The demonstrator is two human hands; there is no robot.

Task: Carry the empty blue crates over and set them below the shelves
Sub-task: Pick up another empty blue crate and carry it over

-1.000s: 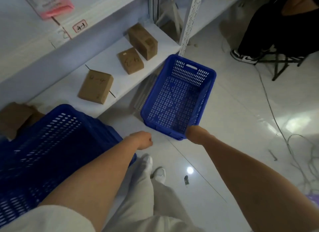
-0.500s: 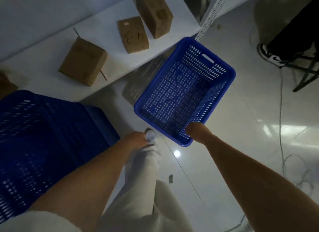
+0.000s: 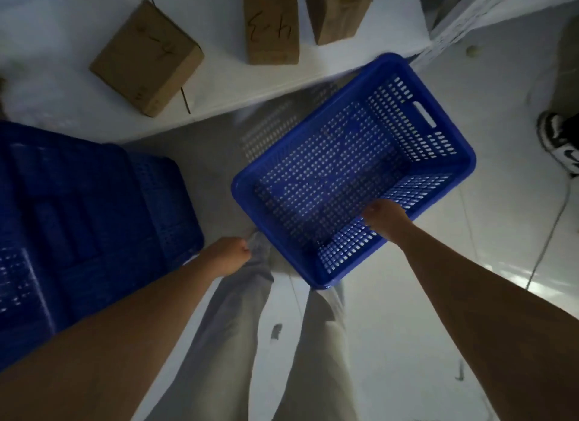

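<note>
An empty perforated blue crate point(image 3: 329, 169) hangs tilted above the floor, its far corner close to the edge of the low white shelf point(image 3: 62, 91). My right hand point(image 3: 385, 220) is shut on its near rim. A second blue crate point(image 3: 78, 216), darker in shadow, hangs at my left side. My left hand point(image 3: 228, 254) is a closed fist at that crate's near corner and appears to grip its rim; the fingers are hidden.
Three cardboard boxes point(image 3: 147, 57) point(image 3: 271, 22) point(image 3: 338, 9) lie on the low shelf. A shelf upright point(image 3: 454, 22) stands at the top right. Another person's shoe point(image 3: 560, 144) is at the right edge, and a cable point(image 3: 548, 232) runs over the glossy floor. My trouser legs point(image 3: 250, 342) are below.
I have stepped closer to the shelf and look further down. The right crate has swung toward the shelf edge and tilted more; both hands keep their hold.
</note>
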